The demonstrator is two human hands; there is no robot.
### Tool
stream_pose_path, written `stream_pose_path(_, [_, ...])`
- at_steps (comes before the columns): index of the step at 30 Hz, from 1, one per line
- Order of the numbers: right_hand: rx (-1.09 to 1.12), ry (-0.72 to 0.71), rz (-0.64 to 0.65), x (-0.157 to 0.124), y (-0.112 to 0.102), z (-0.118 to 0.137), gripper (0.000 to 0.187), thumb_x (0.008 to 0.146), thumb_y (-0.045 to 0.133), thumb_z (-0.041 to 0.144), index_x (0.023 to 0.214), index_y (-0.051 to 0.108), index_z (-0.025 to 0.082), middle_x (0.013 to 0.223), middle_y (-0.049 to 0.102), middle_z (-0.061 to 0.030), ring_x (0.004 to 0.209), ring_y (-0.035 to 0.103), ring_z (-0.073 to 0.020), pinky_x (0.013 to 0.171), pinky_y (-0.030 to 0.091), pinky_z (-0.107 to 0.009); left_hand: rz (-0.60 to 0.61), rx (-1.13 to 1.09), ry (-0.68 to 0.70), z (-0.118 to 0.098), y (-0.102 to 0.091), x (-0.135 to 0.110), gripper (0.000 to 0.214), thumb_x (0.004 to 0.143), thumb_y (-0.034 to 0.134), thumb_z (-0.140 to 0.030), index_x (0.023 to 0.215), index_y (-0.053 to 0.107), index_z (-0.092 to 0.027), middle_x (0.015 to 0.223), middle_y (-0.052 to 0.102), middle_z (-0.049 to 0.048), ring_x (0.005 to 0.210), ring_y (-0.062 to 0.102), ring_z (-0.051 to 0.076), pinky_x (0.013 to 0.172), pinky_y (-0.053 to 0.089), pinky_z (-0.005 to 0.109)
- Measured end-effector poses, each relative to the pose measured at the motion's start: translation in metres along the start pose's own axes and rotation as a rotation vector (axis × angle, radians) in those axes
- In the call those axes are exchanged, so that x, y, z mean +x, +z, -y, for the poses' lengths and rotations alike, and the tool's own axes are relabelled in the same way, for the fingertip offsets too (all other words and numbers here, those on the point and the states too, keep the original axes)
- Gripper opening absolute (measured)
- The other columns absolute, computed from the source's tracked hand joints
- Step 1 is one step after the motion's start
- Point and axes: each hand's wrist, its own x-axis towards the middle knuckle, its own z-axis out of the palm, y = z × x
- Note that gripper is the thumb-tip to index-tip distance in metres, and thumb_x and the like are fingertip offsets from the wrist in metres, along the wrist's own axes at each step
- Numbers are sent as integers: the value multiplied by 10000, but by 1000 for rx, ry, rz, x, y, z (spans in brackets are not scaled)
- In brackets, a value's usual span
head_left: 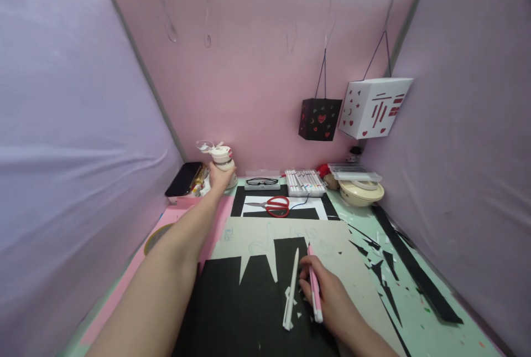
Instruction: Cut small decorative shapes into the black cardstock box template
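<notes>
At the back left, my left hand [219, 176] is stretched far out and closed around a cream bottle [222, 153] with a lid and a loop on top. My right hand [326, 288] rests low over the work surface, its fingers around a pink pen-like tool [315, 290] with a thin dark tip pointing away from me. Beside it a white pen-like tool [291, 290] lies on a sheet of black paper [236, 307] with notches cut into its far edge. Small white scraps [288, 293] lie near the white tool. A pale board [332, 235] is under the black sheet.
Red-handled scissors [277, 206], glasses [262, 181] and a box of markers [305, 182] stand beyond the board. A bowl [360, 193] is at the back right, black paper offcuts [388, 290] at right. Black [319, 119] and white [373, 108] paper lanterns hang above.
</notes>
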Motion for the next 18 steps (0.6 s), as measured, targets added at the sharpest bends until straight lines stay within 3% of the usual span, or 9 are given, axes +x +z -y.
stream_pose_path(6, [-4,-41,4,-1,0,-1,227,787,480,232,1010,518,243,833,608,-11,669,554,-153,616,398,-260,-2,-79,114,-30,-25,-26,695,594,789,-356,1145,409,-170,1169,582,123,1097,564,265,904,434,349])
stream_pose_path(11, [-45,-54,28,-2,-1,-2,214,805,445,212,1012,491,240,818,598,-6,679,557,-152,638,405,-266,100,-184,259,-62,-70,-91,679,555,818,-373,1108,472,-182,1114,621,80,1031,608,242,863,489,330])
stream_pose_path(14, [-66,-75,41,-2,-2,-2,221,812,442,216,1029,476,232,797,592,-2,667,554,-152,643,411,-270,334,-372,362,-77,-109,-154,671,606,800,-373,1168,477,-199,1153,616,86,1051,608,260,876,510,369])
stream_pose_path(18, [-76,-122,17,-2,-5,-2,259,798,480,226,1056,501,224,824,616,-18,704,568,-170,659,423,-281,672,-437,252,-83,-160,-244,662,609,811,-347,1183,514,-204,1088,654,100,978,643,296,841,539,437])
